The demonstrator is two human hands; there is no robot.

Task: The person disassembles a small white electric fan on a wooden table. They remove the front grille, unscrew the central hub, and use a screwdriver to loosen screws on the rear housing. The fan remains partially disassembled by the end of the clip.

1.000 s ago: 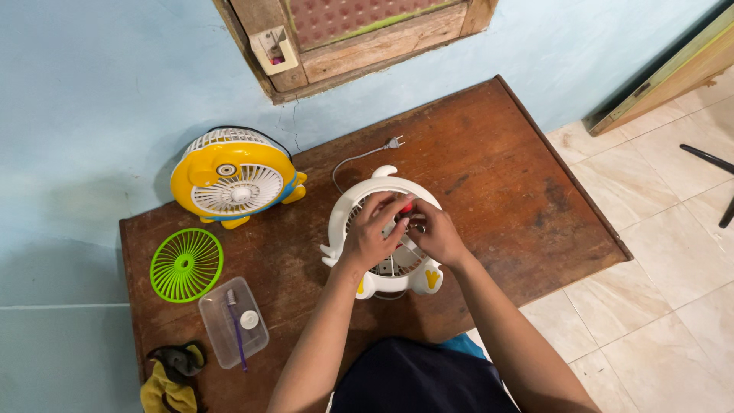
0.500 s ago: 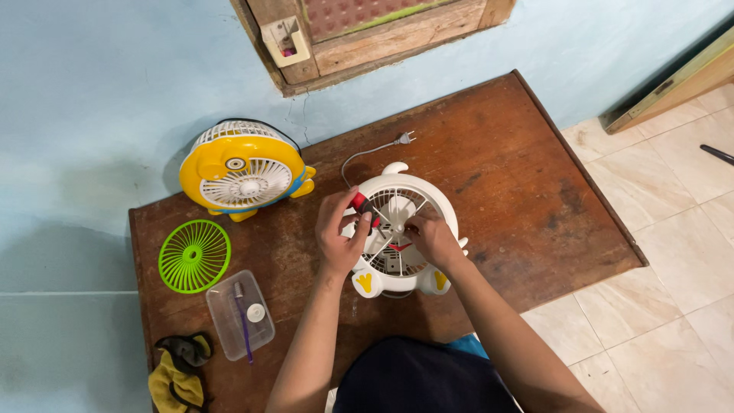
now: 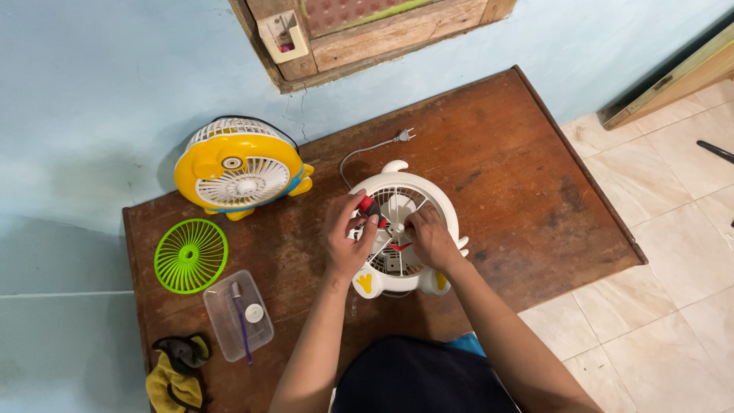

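A small white fan point(image 3: 428, 195) with yellow feet lies flat on the brown wooden table point(image 3: 505, 168), its grille and blades facing up. My left hand point(image 3: 345, 237) grips a red-and-black screwdriver point(image 3: 371, 208) over the fan's left side. My right hand point(image 3: 428, 237) rests on the fan's centre, fingers pinched at the hub; what they pinch is hidden. The fan's grey cord and plug point(image 3: 404, 136) trail toward the wall.
A yellow and white fan point(image 3: 238, 174) stands at the back left. A green round grille point(image 3: 190, 255) lies flat near it. A clear plastic box point(image 3: 237, 315) holds a purple brush and a white cap. A yellow and black cloth point(image 3: 176, 375) sits at the front left corner.
My left hand moved off the fan's centre to its left side with the screwdriver, uncovering the blades. My right hand stayed at the hub. The view shifted slightly.
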